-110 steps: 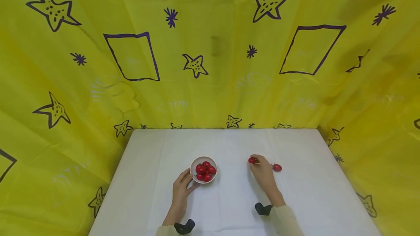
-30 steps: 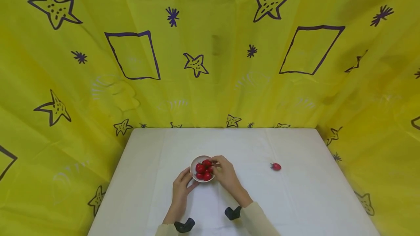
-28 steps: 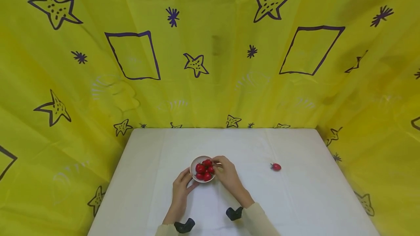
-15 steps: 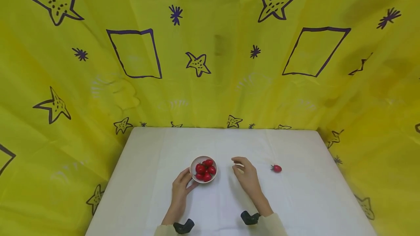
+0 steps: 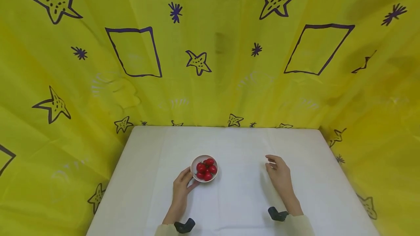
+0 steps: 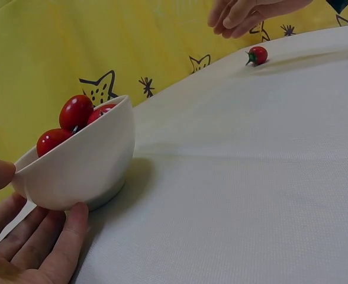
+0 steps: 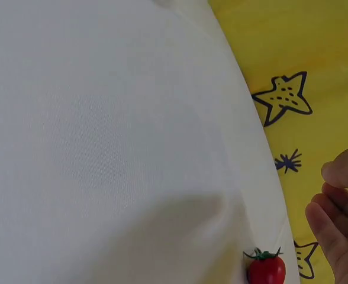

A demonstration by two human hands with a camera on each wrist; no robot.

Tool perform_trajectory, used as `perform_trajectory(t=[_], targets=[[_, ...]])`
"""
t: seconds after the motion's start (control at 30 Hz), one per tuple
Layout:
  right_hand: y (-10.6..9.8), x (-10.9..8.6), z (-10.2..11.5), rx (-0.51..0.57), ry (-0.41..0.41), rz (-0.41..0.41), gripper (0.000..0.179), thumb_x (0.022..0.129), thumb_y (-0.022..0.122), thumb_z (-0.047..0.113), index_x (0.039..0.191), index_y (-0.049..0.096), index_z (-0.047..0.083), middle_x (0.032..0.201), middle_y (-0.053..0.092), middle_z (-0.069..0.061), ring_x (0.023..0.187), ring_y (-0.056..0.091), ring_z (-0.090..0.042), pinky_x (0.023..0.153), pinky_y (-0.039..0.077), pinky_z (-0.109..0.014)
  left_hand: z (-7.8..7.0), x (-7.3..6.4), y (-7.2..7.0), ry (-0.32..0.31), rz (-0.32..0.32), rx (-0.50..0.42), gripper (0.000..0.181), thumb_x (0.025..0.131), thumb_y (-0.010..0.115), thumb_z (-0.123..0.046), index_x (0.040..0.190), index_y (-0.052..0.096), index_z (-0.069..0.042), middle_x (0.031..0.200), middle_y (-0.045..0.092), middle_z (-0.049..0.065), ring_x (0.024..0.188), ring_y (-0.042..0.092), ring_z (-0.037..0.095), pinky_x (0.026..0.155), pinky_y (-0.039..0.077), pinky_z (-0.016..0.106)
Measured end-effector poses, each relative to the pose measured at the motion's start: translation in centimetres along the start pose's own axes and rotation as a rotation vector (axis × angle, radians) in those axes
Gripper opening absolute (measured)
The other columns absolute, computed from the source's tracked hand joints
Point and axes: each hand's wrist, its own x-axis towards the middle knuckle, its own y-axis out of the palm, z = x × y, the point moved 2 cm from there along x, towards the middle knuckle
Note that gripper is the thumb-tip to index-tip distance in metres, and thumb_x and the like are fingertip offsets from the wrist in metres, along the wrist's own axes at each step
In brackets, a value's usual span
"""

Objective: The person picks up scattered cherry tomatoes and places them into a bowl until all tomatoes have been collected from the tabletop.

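A white bowl (image 5: 193, 163) of cherry tomatoes (image 5: 207, 169) stands on the table left of centre. My left hand (image 5: 180, 189) grips its left side; in the left wrist view the thumb is at the rim of the bowl (image 6: 91, 168) and the fingertips press low on its outer wall. My right hand (image 5: 281, 178) is at the right, holding nothing, its fingers loosely bent and parted from the thumb. A single cherry tomato (image 6: 257, 55) lies on the cloth close below that hand; the right wrist view shows the same tomato (image 7: 266, 271) with its green stem. In the head view the right hand hides it.
A white cloth (image 5: 236, 207) covers the table. Yellow curtains (image 5: 220, 94) with drawn stars hang along its back and both sides. Each wrist carries a black device (image 5: 185, 225).
My right hand brought a tomato to the bowl, let it go there, and moved back right, over the remaining loose tomato. The left hand stayed at the bowl.
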Motion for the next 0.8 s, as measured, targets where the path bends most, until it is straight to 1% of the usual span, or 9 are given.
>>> perform_trajectory(t=[0.03, 0.07, 0.23, 0.27, 0.3, 0.43, 0.5, 0.63, 0.8], targets=[[-0.3, 0.1, -0.3, -0.014, -0.002, -0.005, 0.031, 0.095, 0.066, -0.004, 0.126, 0.066, -0.003, 0.125, 0.067, -0.025, 0.110, 0.070, -0.042, 0.091, 0.065, -0.032, -0.1, 0.0, 0.0, 0.002, 0.000, 0.005, 0.049, 0.107, 0.058, -0.020, 0.149, 0.051, 0.003, 0.157, 0.048, 0.027, 0.143, 0.052, 0.042, 0.101, 0.064, 0.041], [-0.5, 0.2, -0.6, -0.037, 0.001, -0.010, 0.031, 0.095, 0.066, -0.004, 0.126, 0.066, -0.003, 0.125, 0.067, -0.025, 0.108, 0.072, -0.042, 0.090, 0.066, -0.032, -0.2, 0.0, 0.0, 0.007, 0.002, 0.010, 0.049, 0.107, 0.057, -0.021, 0.149, 0.050, 0.003, 0.156, 0.048, 0.028, 0.142, 0.052, 0.042, 0.101, 0.064, 0.042], [-1.4, 0.4, -1.9, -0.129, -0.045, -0.041, 0.033, 0.092, 0.069, -0.006, 0.124, 0.068, -0.002, 0.119, 0.068, -0.026, 0.099, 0.074, -0.040, 0.083, 0.064, -0.027, -0.3, -0.1, 0.1, 0.002, -0.003, 0.019, 0.048, 0.108, 0.056, -0.020, 0.149, 0.051, 0.003, 0.155, 0.048, 0.028, 0.142, 0.052, 0.044, 0.101, 0.063, 0.043], [-1.5, 0.4, -2.2, -0.149, -0.058, -0.046, 0.033, 0.091, 0.070, -0.006, 0.123, 0.068, -0.002, 0.118, 0.069, -0.027, 0.097, 0.073, -0.040, 0.082, 0.063, -0.029, -0.3, -0.1, 0.2, 0.000, -0.006, 0.020, 0.048, 0.108, 0.056, -0.019, 0.149, 0.051, 0.003, 0.156, 0.048, 0.028, 0.142, 0.052, 0.044, 0.101, 0.063, 0.043], [-1.7, 0.4, -2.4, -0.159, -0.071, -0.047, 0.033, 0.090, 0.070, -0.006, 0.123, 0.068, -0.003, 0.117, 0.068, -0.028, 0.097, 0.072, -0.041, 0.082, 0.062, -0.033, -0.3, -0.1, 0.2, -0.008, -0.010, 0.020, 0.047, 0.107, 0.056, -0.019, 0.149, 0.051, 0.002, 0.156, 0.049, 0.026, 0.143, 0.051, 0.043, 0.101, 0.063, 0.042], [-2.1, 0.4, -3.3, -0.185, -0.082, -0.009, 0.034, 0.091, 0.069, -0.005, 0.125, 0.065, -0.005, 0.120, 0.066, -0.032, 0.103, 0.067, -0.047, 0.088, 0.059, -0.058, -0.1, -0.2, 0.1, -0.009, -0.011, 0.037, 0.048, 0.108, 0.056, -0.022, 0.150, 0.050, 0.001, 0.157, 0.048, 0.026, 0.144, 0.050, 0.043, 0.102, 0.063, 0.042], [-2.3, 0.3, -3.8, -0.184, -0.072, 0.027, 0.035, 0.092, 0.068, -0.005, 0.127, 0.063, -0.007, 0.123, 0.063, -0.034, 0.108, 0.064, -0.050, 0.093, 0.057, -0.065, -0.1, -0.1, 0.1, -0.012, -0.011, 0.038, 0.049, 0.108, 0.056, -0.023, 0.150, 0.050, 0.000, 0.157, 0.048, 0.025, 0.145, 0.049, 0.043, 0.102, 0.063, 0.042], [-2.5, 0.3, -4.3, -0.186, -0.056, 0.089, 0.039, 0.092, 0.066, -0.005, 0.130, 0.060, -0.010, 0.126, 0.061, -0.037, 0.111, 0.062, -0.052, 0.096, 0.056, -0.067, -0.1, -0.1, 0.1, -0.009, -0.013, 0.034, 0.048, 0.108, 0.056, -0.022, 0.150, 0.050, 0.000, 0.157, 0.048, 0.025, 0.145, 0.050, 0.042, 0.102, 0.063, 0.043], [-2.4, 0.3, -5.1, -0.221, -0.048, 0.125, 0.042, 0.091, 0.066, -0.004, 0.132, 0.059, -0.010, 0.127, 0.062, -0.036, 0.108, 0.063, -0.051, 0.094, 0.056, -0.066, -0.1, -0.1, 0.2, -0.005, -0.009, 0.026, 0.048, 0.108, 0.056, -0.021, 0.150, 0.051, 0.001, 0.157, 0.049, 0.025, 0.144, 0.051, 0.041, 0.102, 0.063, 0.042]])
